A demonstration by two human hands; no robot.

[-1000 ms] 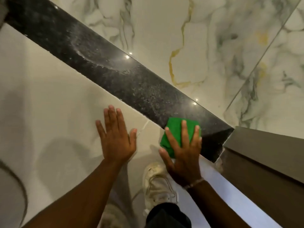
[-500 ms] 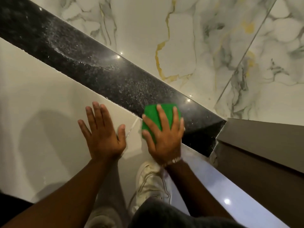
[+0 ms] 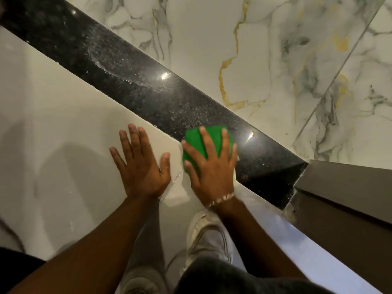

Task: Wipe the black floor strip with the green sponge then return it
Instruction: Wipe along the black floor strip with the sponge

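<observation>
A black speckled floor strip (image 3: 131,81) runs diagonally from the top left to the right middle, with wet streaks along it. The green sponge (image 3: 214,141) lies on the strip's near edge, partly over the pale tile. My right hand (image 3: 210,166) presses flat on the sponge with spread fingers and covers its lower half. My left hand (image 3: 140,166) rests flat and empty on the pale tile, just left of the sponge, fingers apart.
White marble with gold and grey veins (image 3: 265,60) lies beyond the strip. A dark brown ledge or door frame (image 3: 350,198) stands where the strip ends on the right. A white shoe (image 3: 210,236) and my knees are below the hands.
My right hand slid the sponge leftward and up along the strip, away from the brown ledge. The left hand stayed planted on the tile.
</observation>
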